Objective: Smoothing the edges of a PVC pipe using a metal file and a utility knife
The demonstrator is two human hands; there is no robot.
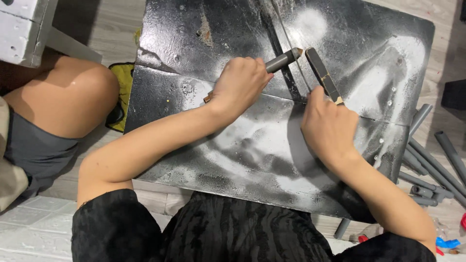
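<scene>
- I look down from the head camera at a black board (272, 160), streaked with white and grey paint, lying over my lap.
- My left hand (240, 85) is clenched around a short grey pipe piece (283, 60), pressing it against the board near the middle, its tan-tipped end pointing far and right.
- My right hand (327, 128) grasps a dark flat file-like tool (321, 73), whose blade reaches far-left until its tip sits just beside the pipe's end.
- I judge the step in hand to be dressing the pipe's cut end with the tool.
- The next move, I think, calls for a steady left grip while the tool meets the tip squarely.
- More grey pipes (432, 170) lie on the floor to the right.
- A seated person's bare knee (73, 97) shows at far left.
</scene>
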